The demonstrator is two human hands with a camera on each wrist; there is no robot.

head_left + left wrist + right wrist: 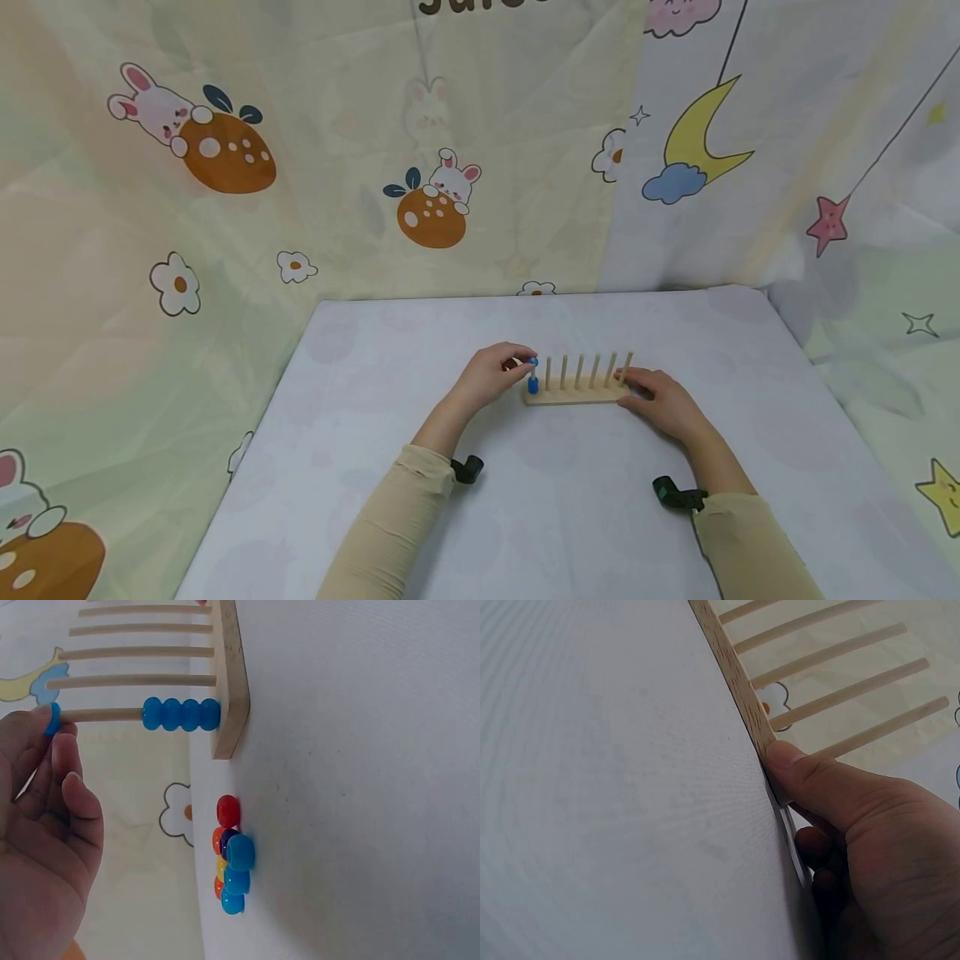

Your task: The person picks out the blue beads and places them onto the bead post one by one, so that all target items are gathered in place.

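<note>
A wooden peg rack (577, 397) stands on the table, with a row of upright pegs along its base. At its left end, my left hand (487, 375) pinches a blue bead (53, 718) between thumb and fingertips, right at the top of the end peg. Lower on that same peg, several blue beads (180, 714) are stacked down to the base; the other pegs in sight are bare. My right hand (663, 402) grips the rack's right end, its thumb (786, 754) on the front edge and the other fingers behind, partly hidden.
Loose beads lie in a cluster beyond the rack's left end in the left wrist view, among them a red bead (228, 811) and a blue bead (240, 853). A white cloth covers the table (540, 500). Behind it hangs a printed curtain (517, 208).
</note>
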